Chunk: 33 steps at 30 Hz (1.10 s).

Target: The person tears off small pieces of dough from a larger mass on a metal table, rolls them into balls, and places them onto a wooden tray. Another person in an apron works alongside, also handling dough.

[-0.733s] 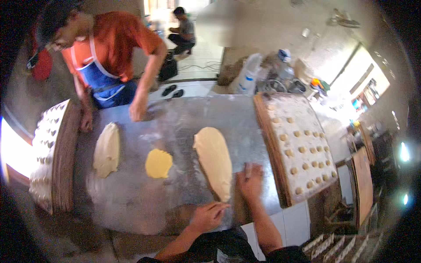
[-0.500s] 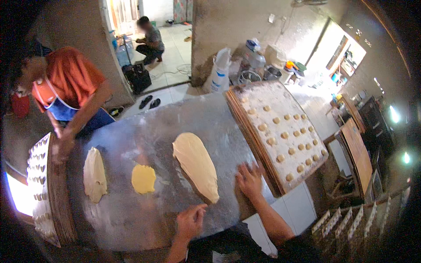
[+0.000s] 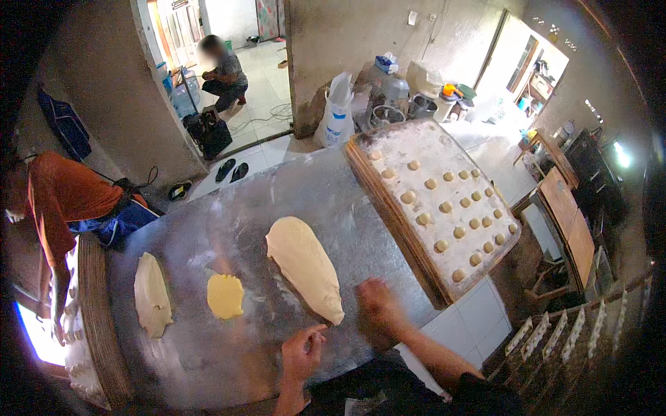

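A long pale slab of dough (image 3: pixel 305 267) lies on the metal-topped table (image 3: pixel 229 374), narrowing toward me. Just below its near tip is my left hand (image 3: pixel 302 352), its fingers curled in and the index fingertip close to the dough. Whether anything small is inside that hand is hidden. To the right of the dough, my right hand (image 3: pixel 381 305) is low over the tabletop, smeared by motion, so its fingers do not show clearly. Further left on the table are a round yellow piece of dough (image 3: pixel 225 296) and a narrower pale dough strip (image 3: pixel 152 297).
At right, a tray (image 3: pixel 388 139) of small round dough pieces tops a stack. Another tray stack (image 3: pixel 104 319) stands on the left, where a co-worker in an orange shirt (image 3: pixel 76 187) leans over. A rack of trays (image 3: pixel 548 347) stands lower right. Beyond the doorway a person (image 3: pixel 225 76) crouches.
My right hand has gone from spread fingers to a blurred, more gathered shape and moved slightly left. The co-worker has bent further left over the tray stack. The view has shifted a little.
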Motion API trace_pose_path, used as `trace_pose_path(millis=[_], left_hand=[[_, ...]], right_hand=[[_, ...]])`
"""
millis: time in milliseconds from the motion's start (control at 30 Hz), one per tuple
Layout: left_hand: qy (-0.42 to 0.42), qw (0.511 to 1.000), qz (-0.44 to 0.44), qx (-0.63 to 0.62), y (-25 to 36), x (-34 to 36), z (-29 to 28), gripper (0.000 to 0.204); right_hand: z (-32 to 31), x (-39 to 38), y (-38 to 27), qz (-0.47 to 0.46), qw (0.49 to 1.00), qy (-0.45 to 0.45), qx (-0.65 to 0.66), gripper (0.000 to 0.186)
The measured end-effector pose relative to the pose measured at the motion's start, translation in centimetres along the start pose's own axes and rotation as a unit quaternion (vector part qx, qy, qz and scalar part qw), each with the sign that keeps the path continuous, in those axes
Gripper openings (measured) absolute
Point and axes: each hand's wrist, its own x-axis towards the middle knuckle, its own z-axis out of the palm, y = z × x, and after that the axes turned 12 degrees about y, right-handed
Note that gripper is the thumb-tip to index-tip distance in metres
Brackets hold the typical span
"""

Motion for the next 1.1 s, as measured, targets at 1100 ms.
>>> trace_pose_path(millis=[1100], left_hand=[[0.086, 0.882, -0.135, 0.443, 7.8, 2.8, 15.4, 0.053]], right_hand=[[-17.2, 33.8, 25.5, -0.079, 0.888, 0.453, -0.014, 0.033]])
